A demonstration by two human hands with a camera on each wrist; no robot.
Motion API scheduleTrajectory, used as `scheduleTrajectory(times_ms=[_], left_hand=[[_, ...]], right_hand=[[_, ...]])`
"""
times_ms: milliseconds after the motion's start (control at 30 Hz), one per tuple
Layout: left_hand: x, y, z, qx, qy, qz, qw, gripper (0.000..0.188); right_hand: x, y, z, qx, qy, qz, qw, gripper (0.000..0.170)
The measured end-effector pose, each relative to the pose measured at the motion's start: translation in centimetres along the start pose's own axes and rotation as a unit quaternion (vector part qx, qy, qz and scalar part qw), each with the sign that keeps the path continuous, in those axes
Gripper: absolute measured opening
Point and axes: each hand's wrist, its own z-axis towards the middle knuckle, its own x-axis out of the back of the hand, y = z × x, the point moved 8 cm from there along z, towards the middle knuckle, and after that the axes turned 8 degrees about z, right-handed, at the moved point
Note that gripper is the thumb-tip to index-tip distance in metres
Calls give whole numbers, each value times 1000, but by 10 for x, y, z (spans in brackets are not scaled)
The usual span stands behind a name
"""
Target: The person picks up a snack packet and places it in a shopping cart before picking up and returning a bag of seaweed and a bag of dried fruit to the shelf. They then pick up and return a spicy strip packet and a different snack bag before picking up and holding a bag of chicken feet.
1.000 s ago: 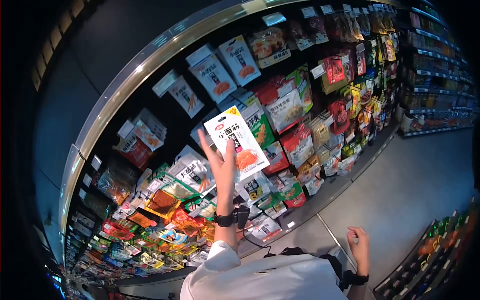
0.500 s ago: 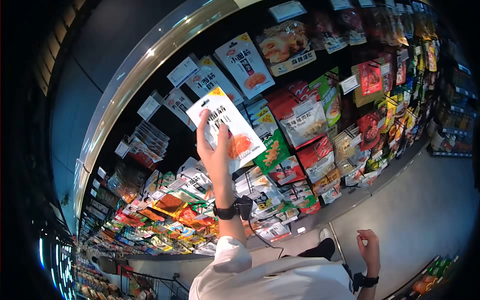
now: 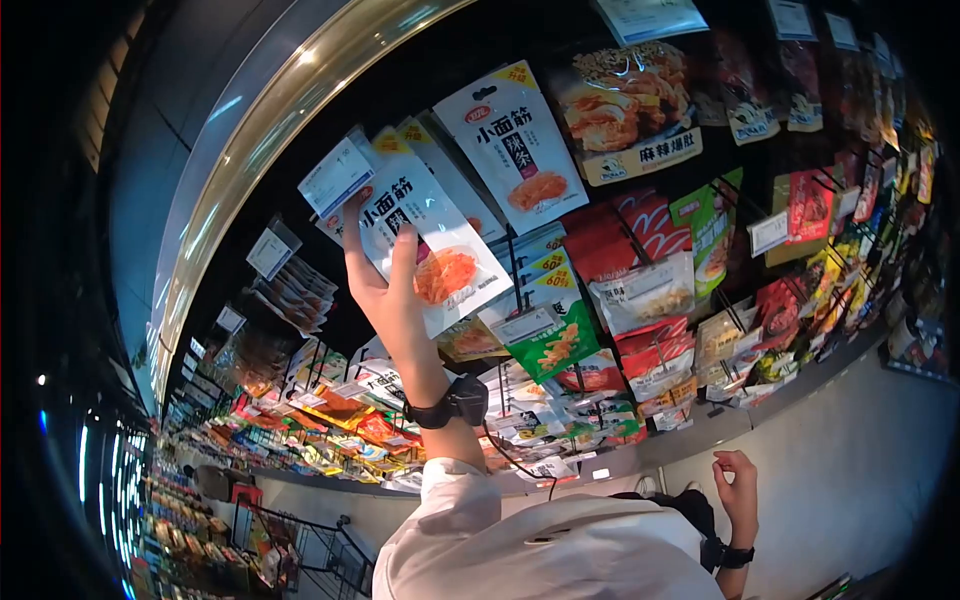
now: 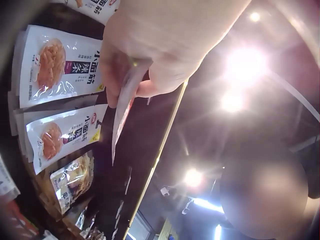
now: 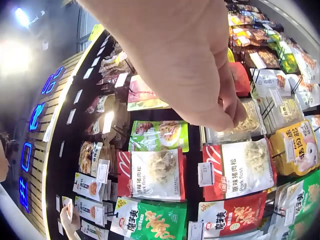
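In the head view my left hand [image 3: 393, 305] holds a white snack packet [image 3: 452, 268] with a picture of orange strips. The packet's upper end overlaps a price tag [image 3: 338, 180] and similar packets hanging behind it. From the left wrist, the held packet [image 4: 123, 102] shows edge-on, pinched between thumb and fingers; like packets [image 4: 60, 67] hang beside it. My right hand [image 3: 738, 488] hangs low at the right of the head view, fingers loosely curled around nothing. In the right wrist view that hand [image 5: 185, 60] overlaps shelf goods.
Another white packet [image 3: 515, 150] hangs just right of the held one. Green packets [image 3: 550, 340] and pork floss bags [image 3: 645, 290] hang lower on hooks. A pale metal rail [image 3: 300, 65] curves along the shelf top. A black wire cart [image 3: 310, 545] stands at lower left.
My left hand has carried the packet leftward, up to the price tag and the hanging row of similar packets. The shelf appears closer. The right hand stays low, loosely curled.
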Motion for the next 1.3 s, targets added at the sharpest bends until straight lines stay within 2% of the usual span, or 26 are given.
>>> scheduleTrajectory(times_ms=[100,267,300,400,533,567,667,700,800,867,967,1000,1067,1200,1300], left_hand=[[-5,-1,-1,11,-1,12,1000,58],[-10,-12,10,43,-33,127,990,61],[-13,-13,10,46,-23,115,992,64],[-24,-17,9,-1,-21,152,988,63],[-27,-21,-14,59,-25,182,981,60],[-18,-27,-26,116,1,226,967,56],[-10,-9,-51,-23,4,427,904,52],[2,-16,-65,31,23,388,921,50],[14,-3,-101,87,3,354,931,39],[31,9,-123,112,-20,358,927,29],[70,36,-151,159,-8,352,922,26],[91,45,-160,173,8,337,925,28],[116,89,-165,144,18,362,921,34],[189,167,-187,41,-19,409,912,75],[267,217,-217,19,-68,446,892,100]], right_hand=[[-2,11,29,2,-50,-11,999,16],[2,18,68,6,-112,-6,994,15],[4,18,73,5,-118,-2,993,15],[13,20,87,2,-135,6,991,16],[32,30,92,-4,-150,6,989,17],[36,32,93,-6,-156,7,988,17],[43,42,94,-4,-179,12,984,17],[42,46,94,-2,-190,13,982,17],[30,54,95,4,-238,-1,971,16],[14,46,93,25,-278,-23,960,15],[-28,34,82,66,-334,-25,940,15],[-47,36,76,65,-355,-19,932,16],[-88,18,60,80,-402,-21,912,19],[-194,-22,4,116,-515,14,849,21],[-282,-54,-57,149,-595,18,790,20]])
